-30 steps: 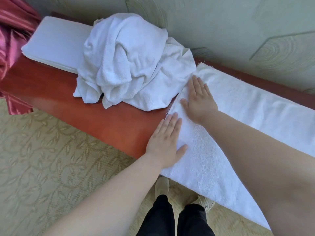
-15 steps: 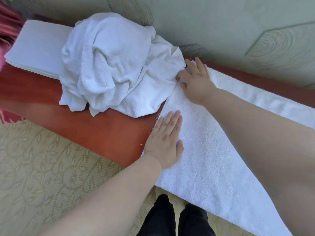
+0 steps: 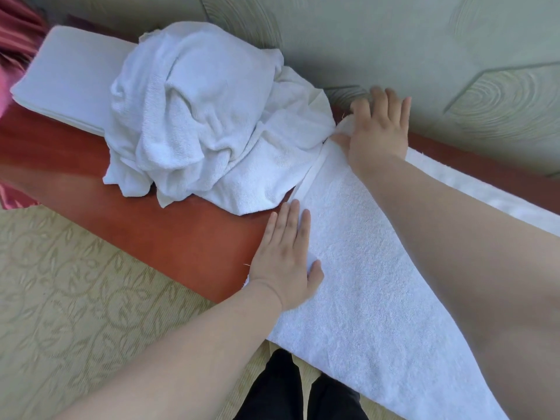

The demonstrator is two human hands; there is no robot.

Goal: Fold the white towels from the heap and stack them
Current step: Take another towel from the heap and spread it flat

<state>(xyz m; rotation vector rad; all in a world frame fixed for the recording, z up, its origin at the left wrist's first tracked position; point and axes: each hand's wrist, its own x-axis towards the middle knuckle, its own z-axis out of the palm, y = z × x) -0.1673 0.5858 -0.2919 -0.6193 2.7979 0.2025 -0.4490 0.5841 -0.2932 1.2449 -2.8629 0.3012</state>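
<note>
Spread towel: A long white terry-cloth towel (image 3: pixel 363 283) lay flat along the right part of the bench, its near edge hanging over the bench front above my legs.
Left hand: My left hand (image 3: pixel 285 256) rested palm down on the towel's left end near the front; its fingers (image 3: pixel 289 221) were straight and close together, released, grasping nothing.
Right hand: My right hand (image 3: pixel 378 134) pressed on the towel's far left corner, beside the wall. Its fingers (image 3: pixel 391 107) were extended rather than clenched, and a small fold of cloth was bunched against the thumb side. I could not tell whether the thumb pinched it.
Heap: A crumpled pile of white towels (image 3: pixel 206 116) sat just left of the spread towel, its lower flap touching that towel's short edge.
Stack: Flat folded white towels (image 3: pixel 66 80) lay at the bench's far left, partly under the heap.
Bench: The polished reddish-brown wooden bench (image 3: pixel 181 237) stood against a pale green wall with ring patterns (image 3: pixel 394 40).
Surroundings: A beige leaf-patterned carpet (image 3: pixel 75 298) lay below the bench, and red fabric (image 3: pixel 18 34) hung at the left.
</note>
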